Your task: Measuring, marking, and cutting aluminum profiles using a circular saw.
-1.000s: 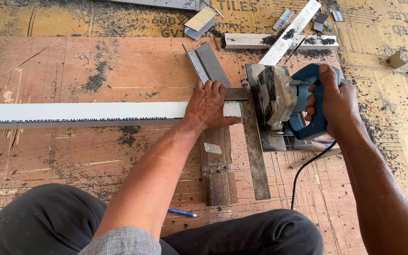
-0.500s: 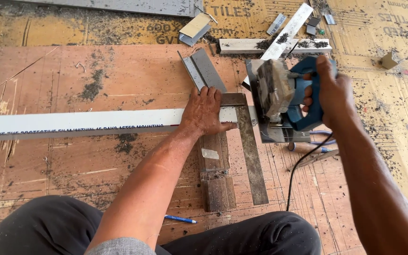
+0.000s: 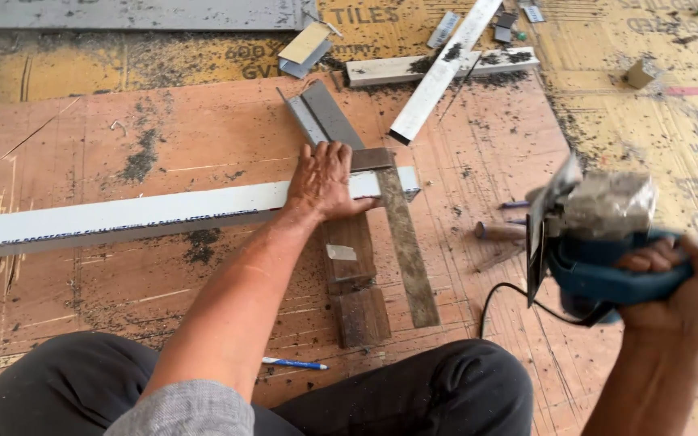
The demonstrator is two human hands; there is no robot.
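Left grip [image 3: 329, 179] presses flat on a long white strip [image 3: 123, 218] lying across the plywood floor [image 3: 163, 129]. At three o'clock, the right grip [image 3: 676, 282] is clamped around a blue circular saw [image 3: 599, 234], lifted clear. Its trailing cord [image 3: 498, 303] could snag.

- A worn reddish-brown plywood sheet [image 3: 203, 137] on the floor, strewn with dark metal filings
- A long white rectangular metal bar [image 3: 123, 216] lying across it
- A dull grey steel try square [image 3: 404, 242] crossing the bar's right end
- Two dark wooden blocks [image 3: 357, 282] under that end
- A blue pen [image 3: 294, 364] near the front edge
- Yellowish printed cardboard [image 3: 656, 137] to the right, possibly flattened cartons
- Shorter white metal offcuts [image 3: 438, 73] at the back
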